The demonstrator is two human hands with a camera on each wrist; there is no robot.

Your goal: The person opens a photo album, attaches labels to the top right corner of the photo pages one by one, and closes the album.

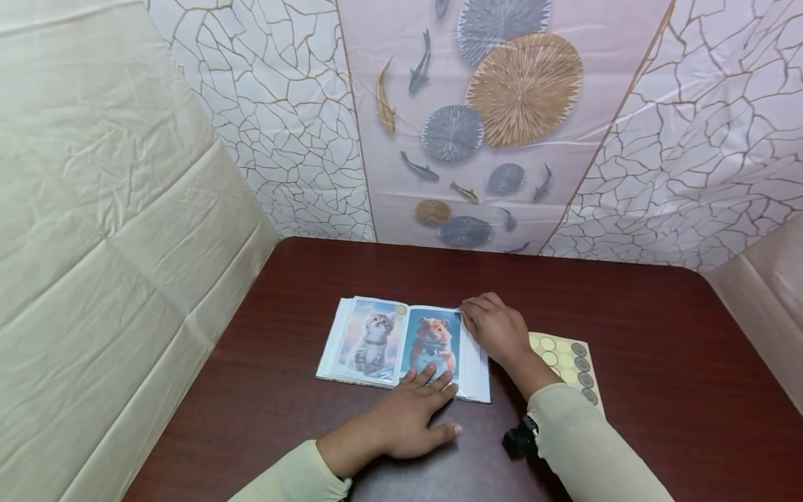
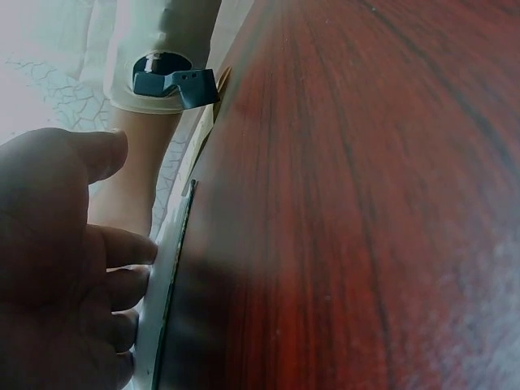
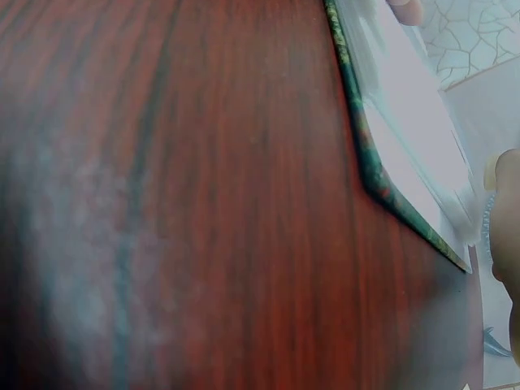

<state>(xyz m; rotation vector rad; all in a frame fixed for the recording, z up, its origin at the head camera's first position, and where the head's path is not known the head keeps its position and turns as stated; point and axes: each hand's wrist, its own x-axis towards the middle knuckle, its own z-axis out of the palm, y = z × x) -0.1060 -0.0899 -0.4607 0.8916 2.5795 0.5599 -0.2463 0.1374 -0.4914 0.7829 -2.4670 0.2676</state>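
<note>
A small photo album (image 1: 475, 369) lies spread on the dark red table. Its left page shows a kitten picture (image 1: 371, 341) with a round gold sticker (image 1: 401, 309) in the top right corner; the right page carries a hamster picture (image 1: 431, 338). My left hand (image 1: 408, 420) rests with fingers spread over the lower edge of the right page. At that page's upper right corner is my right hand (image 1: 498, 329), its fingers bent over the hamster picture's corner. Its fingertips are hidden in the head view, and I cannot tell whether they pinch anything.
Partly behind the right forearm lies a sheet of round stickers (image 1: 567, 362), some pale yellow and some dark. A black wrist camera (image 1: 519, 439) sits at the right sleeve. Patterned cloth (image 1: 301, 139) hangs behind the table (image 1: 677, 348), with plain cream cloth at the left.
</note>
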